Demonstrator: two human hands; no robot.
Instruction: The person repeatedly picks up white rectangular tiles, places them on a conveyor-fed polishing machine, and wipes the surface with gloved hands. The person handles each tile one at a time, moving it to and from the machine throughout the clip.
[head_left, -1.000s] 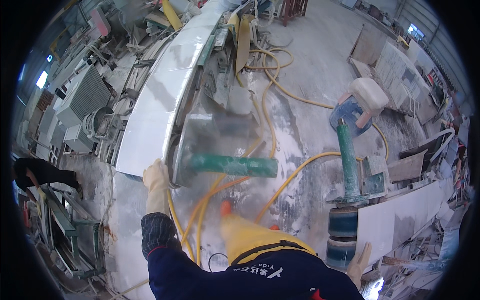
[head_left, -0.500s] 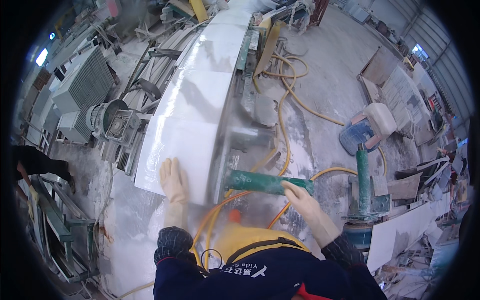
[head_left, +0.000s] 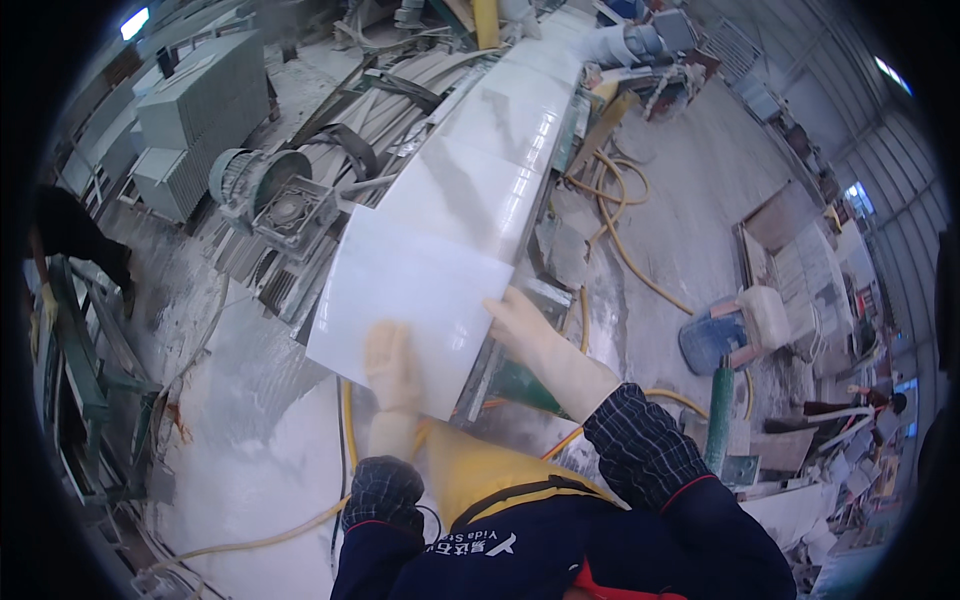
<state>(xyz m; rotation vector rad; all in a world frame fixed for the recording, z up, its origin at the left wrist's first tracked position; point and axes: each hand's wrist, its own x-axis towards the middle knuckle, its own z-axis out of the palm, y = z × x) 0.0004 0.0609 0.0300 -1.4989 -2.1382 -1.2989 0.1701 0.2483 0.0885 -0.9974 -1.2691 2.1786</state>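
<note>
A glossy white rectangular slab [head_left: 420, 270] lies at the near end of a long row of white slabs [head_left: 480, 160], slightly askew from the one behind it. My left hand [head_left: 391, 365], in a cream rubber glove, rests flat on its near part, fingers stretched out and a little blurred. At the slab's right edge is my right hand [head_left: 520, 325], gloved the same way, its fingers bent onto that edge; their undersides are hidden.
Yellow hoses [head_left: 640, 262] wind over the wet floor on the right. A blue container [head_left: 713, 340] and a green post [head_left: 719, 415] stand there. Left of the row is a dusty motor [head_left: 265, 195]. Another person [head_left: 80, 240] is at the far left beside a green frame [head_left: 75, 330].
My right hand has left the green bar and come to the slab's right edge. My left hand has slid over the slab, which has turned askew. The view has shifted.
</note>
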